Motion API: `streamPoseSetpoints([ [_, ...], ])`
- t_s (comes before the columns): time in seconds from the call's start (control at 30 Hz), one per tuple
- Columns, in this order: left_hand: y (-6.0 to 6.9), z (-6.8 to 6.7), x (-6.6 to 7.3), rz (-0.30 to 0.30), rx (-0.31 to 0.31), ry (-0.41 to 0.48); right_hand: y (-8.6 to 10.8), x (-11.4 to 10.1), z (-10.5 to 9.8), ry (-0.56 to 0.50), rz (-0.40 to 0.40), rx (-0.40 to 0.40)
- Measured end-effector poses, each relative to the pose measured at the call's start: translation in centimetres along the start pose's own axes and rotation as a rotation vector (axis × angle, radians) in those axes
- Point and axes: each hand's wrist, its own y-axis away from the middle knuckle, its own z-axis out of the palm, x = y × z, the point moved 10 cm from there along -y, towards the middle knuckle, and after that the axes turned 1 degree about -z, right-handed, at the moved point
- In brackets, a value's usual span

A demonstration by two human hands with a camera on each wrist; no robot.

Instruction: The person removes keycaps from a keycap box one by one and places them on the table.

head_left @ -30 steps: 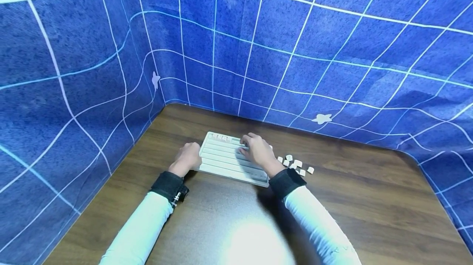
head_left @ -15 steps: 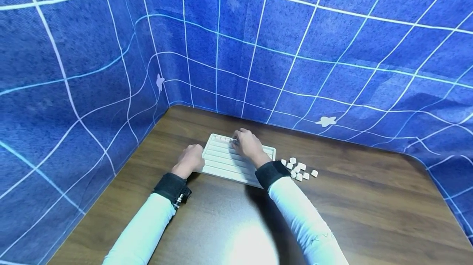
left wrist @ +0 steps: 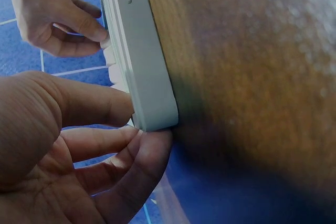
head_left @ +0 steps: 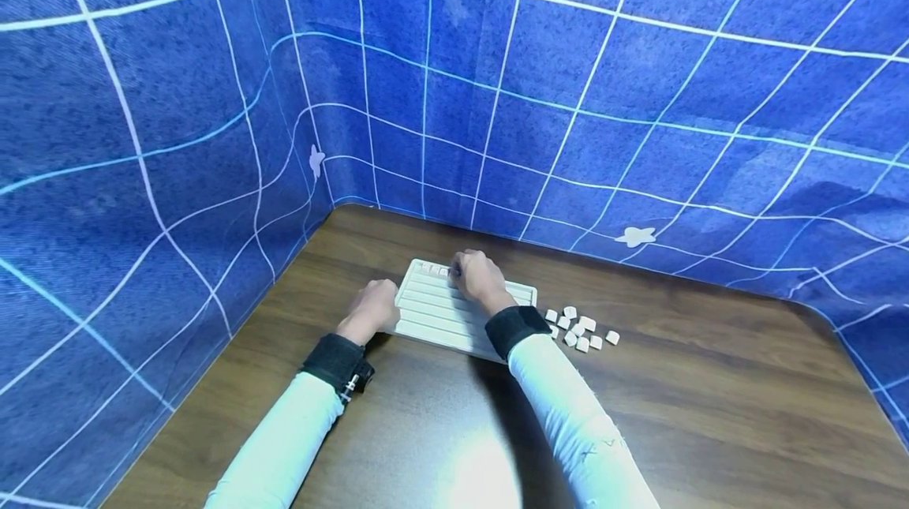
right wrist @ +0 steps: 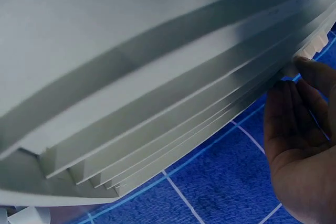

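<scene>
The left hand (head_left: 372,308) gripped the left end of the tray (head_left: 436,312), its fingers bent about the near corner, while the right hand (head_left: 479,276) pinched a small white block (left wrist: 105,42) at the tray's far edge, with a short row of blocks (head_left: 434,269) just left of those fingertips. The loose blocks (head_left: 582,326) lay on the table (head_left: 398,430) to the right of the right fingers. A slight tilt of the pinch could have knocked the neighbouring block askew, and a slackened left grip might have let the tray slide under a push.
</scene>
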Motion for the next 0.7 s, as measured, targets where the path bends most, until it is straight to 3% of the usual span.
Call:
streamPoseSetpoints([
  [0.4,-0.17,0.11,-0.08,-0.005,-0.004,0.01,-0.07,0.01,0.27,0.029,-0.035,0.021],
  [0.7,-0.08,-0.06,0.12,0.037,0.007,0.027,0.14,-0.11,-0.38,0.014,-0.077,0.043],
])
